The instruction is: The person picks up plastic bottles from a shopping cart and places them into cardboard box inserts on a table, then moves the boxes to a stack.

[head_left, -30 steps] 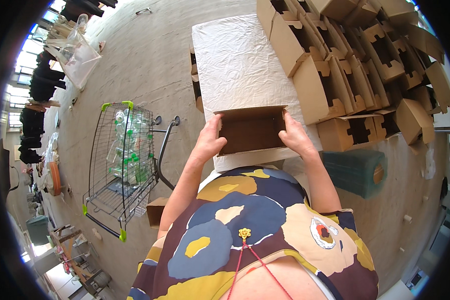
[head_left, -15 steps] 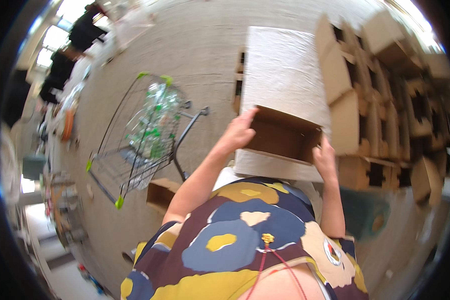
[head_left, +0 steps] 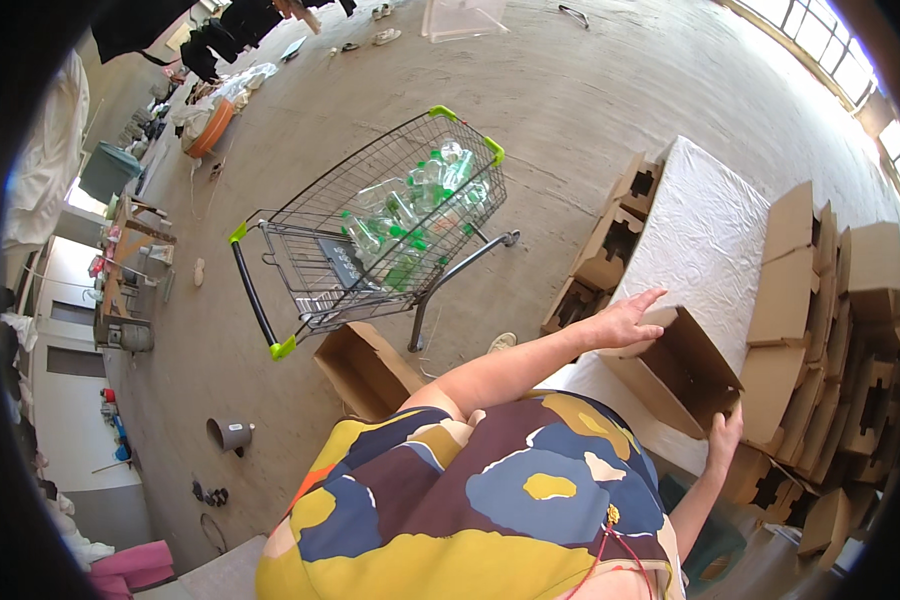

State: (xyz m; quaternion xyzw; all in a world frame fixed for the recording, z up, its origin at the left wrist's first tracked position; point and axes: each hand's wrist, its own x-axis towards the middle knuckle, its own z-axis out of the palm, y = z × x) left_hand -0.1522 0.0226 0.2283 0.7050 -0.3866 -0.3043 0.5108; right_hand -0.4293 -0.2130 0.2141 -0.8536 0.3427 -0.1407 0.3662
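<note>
An open-topped brown cardboard box (head_left: 642,388) rests tilted at the near end of a long, white-covered table (head_left: 698,215), and its inside looks bare. My left hand (head_left: 625,320) is open at the box's far-left corner, fingers stretched out over the rim. Whether it touches the cardboard I cannot tell. At the opposite, near-right end, my right hand (head_left: 725,440) grips the box wall, its thumb at the edge. Some of its fingers are hidden behind the cardboard.
Left of the table stands a wire shopping cart (head_left: 365,190) holding several clear, green-capped plastic bottles (head_left: 410,205). Another open cardboard box (head_left: 365,365) sits on the floor beside it. Stacked cardboard boxes (head_left: 785,290) line the table's right side, and more boxes (head_left: 610,240) its left.
My view has turned left, so the table and box now appear farther right and the cart more central. The left hand's fingers have stretched out; the right hand stays on the box.
</note>
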